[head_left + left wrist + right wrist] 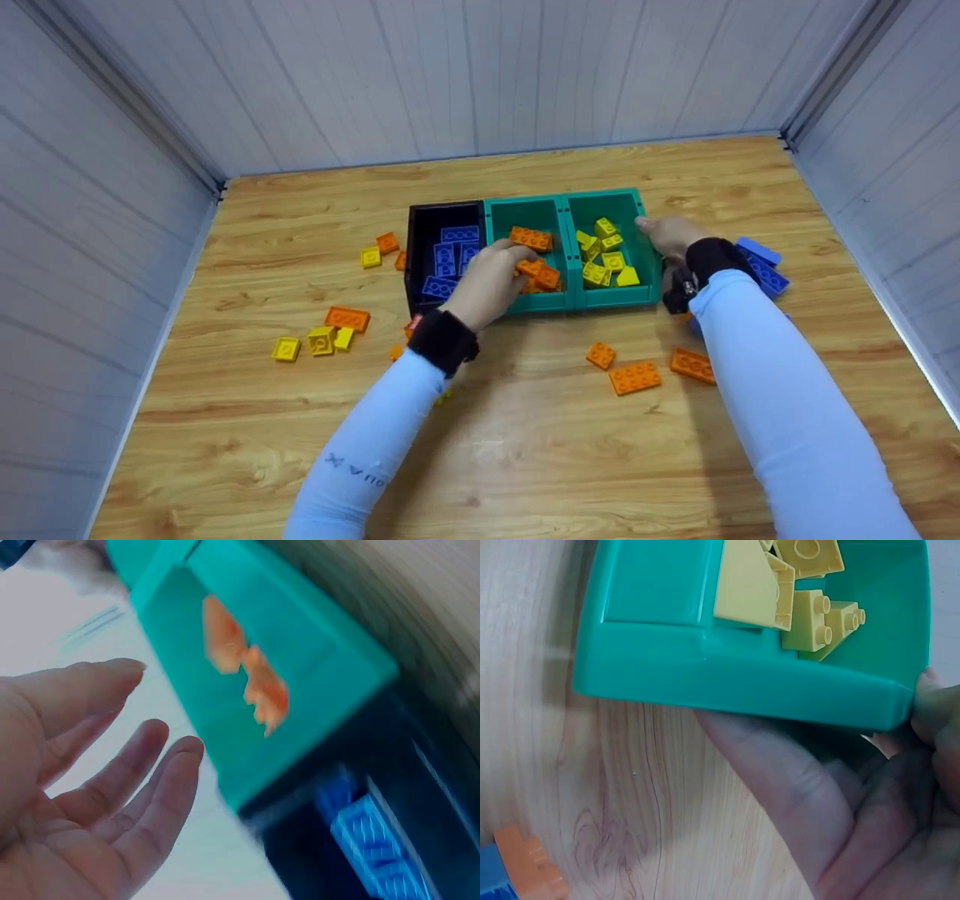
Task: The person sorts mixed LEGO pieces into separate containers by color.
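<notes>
Two hands at centre frame: the left hand (487,283) hovers open-fingered over the middle bin (525,304), the right hand (670,235) grips the right bin (646,255).

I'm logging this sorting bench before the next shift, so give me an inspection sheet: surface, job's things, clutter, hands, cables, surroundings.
Surface: wooden table, loose bricks scattered on it.
Job's things: black bin holds blue bricks; middle green bin holds orange bricks; right green bin holds yellow bricks.
Clutter: orange and yellow bricks at left, orange bricks in front, blue bricks at right.
Hands: left hand over the middle green bin, fingers relaxed, holding nothing; right hand grips the right green bin's outer wall.
Cables: nothing seen.
Surroundings: pale panel walls on three sides.
</notes>
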The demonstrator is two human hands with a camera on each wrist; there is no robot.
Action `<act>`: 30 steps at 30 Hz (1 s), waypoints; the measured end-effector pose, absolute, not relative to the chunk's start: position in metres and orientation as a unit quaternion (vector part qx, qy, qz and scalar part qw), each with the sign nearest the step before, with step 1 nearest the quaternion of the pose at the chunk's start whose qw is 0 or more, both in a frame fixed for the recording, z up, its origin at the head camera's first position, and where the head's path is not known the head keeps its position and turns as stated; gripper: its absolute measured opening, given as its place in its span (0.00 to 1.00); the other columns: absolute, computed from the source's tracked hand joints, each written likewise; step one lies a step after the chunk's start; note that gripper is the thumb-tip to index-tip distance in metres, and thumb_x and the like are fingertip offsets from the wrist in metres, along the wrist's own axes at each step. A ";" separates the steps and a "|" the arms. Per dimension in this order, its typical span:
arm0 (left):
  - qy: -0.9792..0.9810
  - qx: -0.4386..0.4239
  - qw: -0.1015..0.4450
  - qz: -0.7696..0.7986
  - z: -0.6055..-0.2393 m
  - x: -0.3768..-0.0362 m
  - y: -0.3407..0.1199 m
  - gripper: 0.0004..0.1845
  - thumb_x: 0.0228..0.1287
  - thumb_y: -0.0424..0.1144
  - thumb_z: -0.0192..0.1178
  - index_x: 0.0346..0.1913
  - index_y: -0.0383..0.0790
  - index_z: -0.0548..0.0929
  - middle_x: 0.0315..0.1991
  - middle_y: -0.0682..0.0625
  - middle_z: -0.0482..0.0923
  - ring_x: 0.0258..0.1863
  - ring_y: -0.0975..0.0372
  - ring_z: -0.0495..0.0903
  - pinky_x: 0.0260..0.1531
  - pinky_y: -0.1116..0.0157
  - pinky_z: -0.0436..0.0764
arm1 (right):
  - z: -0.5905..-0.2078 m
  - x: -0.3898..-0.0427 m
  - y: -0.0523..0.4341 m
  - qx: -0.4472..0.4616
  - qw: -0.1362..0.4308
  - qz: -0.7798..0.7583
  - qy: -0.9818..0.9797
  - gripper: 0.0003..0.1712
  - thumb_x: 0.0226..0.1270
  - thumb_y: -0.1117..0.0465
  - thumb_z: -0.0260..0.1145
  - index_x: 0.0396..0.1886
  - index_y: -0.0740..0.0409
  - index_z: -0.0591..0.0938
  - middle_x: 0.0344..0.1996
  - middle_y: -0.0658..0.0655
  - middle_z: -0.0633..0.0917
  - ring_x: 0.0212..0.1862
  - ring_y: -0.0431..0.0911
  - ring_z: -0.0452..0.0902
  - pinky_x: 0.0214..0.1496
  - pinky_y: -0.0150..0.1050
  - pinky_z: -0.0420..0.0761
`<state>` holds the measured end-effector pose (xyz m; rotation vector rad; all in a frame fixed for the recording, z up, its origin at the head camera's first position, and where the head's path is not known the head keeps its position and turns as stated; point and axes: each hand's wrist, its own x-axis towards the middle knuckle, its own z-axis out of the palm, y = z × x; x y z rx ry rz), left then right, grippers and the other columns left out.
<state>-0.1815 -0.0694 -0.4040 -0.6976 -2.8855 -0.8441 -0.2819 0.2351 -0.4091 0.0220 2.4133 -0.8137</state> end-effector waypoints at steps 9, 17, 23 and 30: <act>-0.946 -0.096 0.054 -0.304 -0.400 -0.142 -0.174 0.14 0.66 0.33 0.65 0.53 0.37 0.84 0.52 0.43 0.80 0.53 0.51 0.78 0.53 0.56 0.78 | -0.407 -0.281 0.237 -0.001 0.297 -0.300 0.906 0.42 0.80 0.39 0.33 0.64 0.75 0.67 0.62 0.73 0.68 0.36 0.50 0.73 0.45 0.45 0.71; -0.965 0.013 -0.014 -0.262 -0.422 -0.135 -0.263 0.26 0.66 0.38 0.66 0.60 0.24 0.76 0.56 0.26 0.73 0.55 0.37 0.74 0.55 0.43 0.73 | -0.404 -0.277 0.243 -0.004 0.295 -0.282 0.913 0.44 0.80 0.37 0.31 0.65 0.75 0.65 0.65 0.74 0.62 0.61 0.63 0.63 0.56 0.51 0.67; -0.965 0.026 -0.044 -0.256 -0.439 -0.133 -0.277 0.31 0.64 0.39 0.68 0.63 0.23 0.73 0.59 0.25 0.71 0.57 0.35 0.71 0.57 0.42 0.71 | -0.401 -0.275 0.242 0.000 0.299 -0.280 0.912 0.43 0.80 0.38 0.31 0.66 0.75 0.63 0.64 0.73 0.63 0.57 0.62 0.66 0.53 0.49 0.68; -0.969 0.042 -0.072 -0.234 -0.446 -0.133 -0.273 0.32 0.63 0.43 0.68 0.63 0.25 0.74 0.57 0.24 0.69 0.54 0.33 0.70 0.54 0.40 0.71 | -0.401 -0.275 0.240 -0.003 0.289 -0.273 0.918 0.43 0.80 0.39 0.32 0.68 0.75 0.63 0.64 0.73 0.64 0.59 0.63 0.65 0.57 0.53 0.66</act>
